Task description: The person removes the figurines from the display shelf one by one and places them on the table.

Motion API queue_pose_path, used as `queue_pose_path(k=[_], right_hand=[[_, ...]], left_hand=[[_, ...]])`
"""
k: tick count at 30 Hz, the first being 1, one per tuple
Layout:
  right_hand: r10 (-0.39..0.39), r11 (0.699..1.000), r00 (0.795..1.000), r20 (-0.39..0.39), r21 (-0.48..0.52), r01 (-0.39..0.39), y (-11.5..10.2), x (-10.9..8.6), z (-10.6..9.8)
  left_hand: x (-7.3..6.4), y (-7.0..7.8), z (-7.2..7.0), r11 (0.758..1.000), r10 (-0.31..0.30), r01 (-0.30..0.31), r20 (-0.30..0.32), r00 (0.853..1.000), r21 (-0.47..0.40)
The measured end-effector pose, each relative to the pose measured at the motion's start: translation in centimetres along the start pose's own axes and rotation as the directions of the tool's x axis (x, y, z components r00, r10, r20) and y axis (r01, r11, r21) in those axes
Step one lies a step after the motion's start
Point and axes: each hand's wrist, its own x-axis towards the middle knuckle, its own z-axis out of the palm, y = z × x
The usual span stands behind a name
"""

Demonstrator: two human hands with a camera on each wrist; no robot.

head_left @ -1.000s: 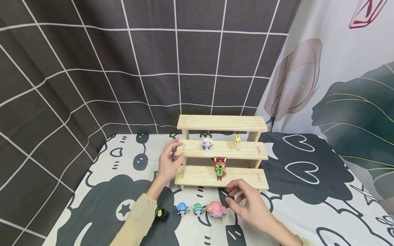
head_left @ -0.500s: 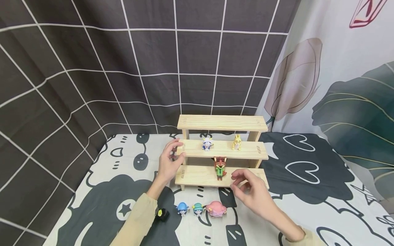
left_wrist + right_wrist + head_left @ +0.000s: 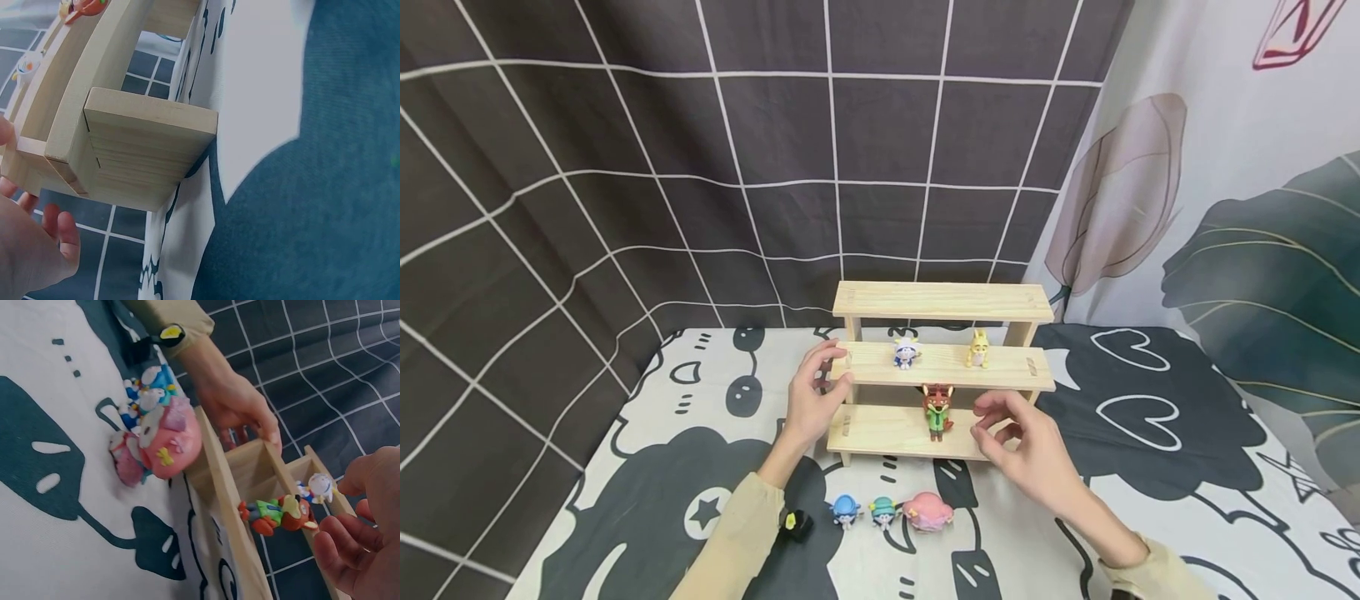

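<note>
A three-tier wooden display shelf stands on the bedding. My left hand grips the left end of its middle board, also visible in the left wrist view. On the bottom board stands a fox figurine in a green outfit. My right hand hovers just right of the fox over that board, fingers loosely bent, holding nothing; the right wrist view shows a gap between the fingertips and the fox. The middle board bears a white-and-blue figurine and a yellow rabbit figurine.
In front of the shelf, a blue-hatted figurine, a green-hatted figurine and a pink figurine lie in a row on the patterned bedding. A dark grid curtain hangs behind, a pale leaf-print curtain at right.
My right hand has moved up and to the right, from in front of the bottom board to over its right part. The left hand keeps its grip; the figurines have not moved.
</note>
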Motion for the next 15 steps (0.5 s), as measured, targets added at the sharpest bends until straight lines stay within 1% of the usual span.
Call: queue_pose_path(k=[4,12,15], right_hand=[[-0.008,1.0,1.0,-0.016,-0.017,0.008,0.3,0.5,-0.4],[-0.024,1.0,0.999,-0.044,-0.012,0.023,0.9,1.7,-1.3],[-0.018,1.0,0.999,-0.049,-0.026,0.017,0.9,2.1,-1.5]], left_hand=[[-0.3,2.0,-0.2,1.0,0.0,0.0,0.008,1.0,-0.006],[-0.4,2.3,-0.3,1.0,0.0,0.0,0.004,1.0,-0.004],[-0.4,2.4,-0.3,1.0,-0.002,0.002,0.005,1.0,-0.006]])
